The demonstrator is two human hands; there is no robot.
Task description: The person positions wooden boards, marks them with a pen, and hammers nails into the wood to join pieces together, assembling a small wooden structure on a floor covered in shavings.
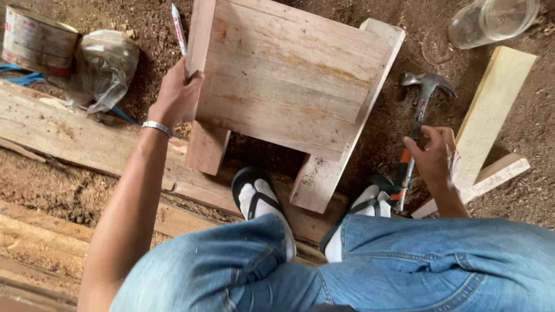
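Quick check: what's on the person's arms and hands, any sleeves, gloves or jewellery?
Both arms are bare, with no sleeves in view and no gloves. The left hand has a silver bracelet at the wrist. The right hand shows nothing worn at hand or wrist.

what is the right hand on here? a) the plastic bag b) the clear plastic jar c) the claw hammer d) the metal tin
c: the right hand rests its fingers on the handle of the claw hammer, which lies on the dirt beside the wooden frame, while the left hand grips that frame's side along with a pencil.
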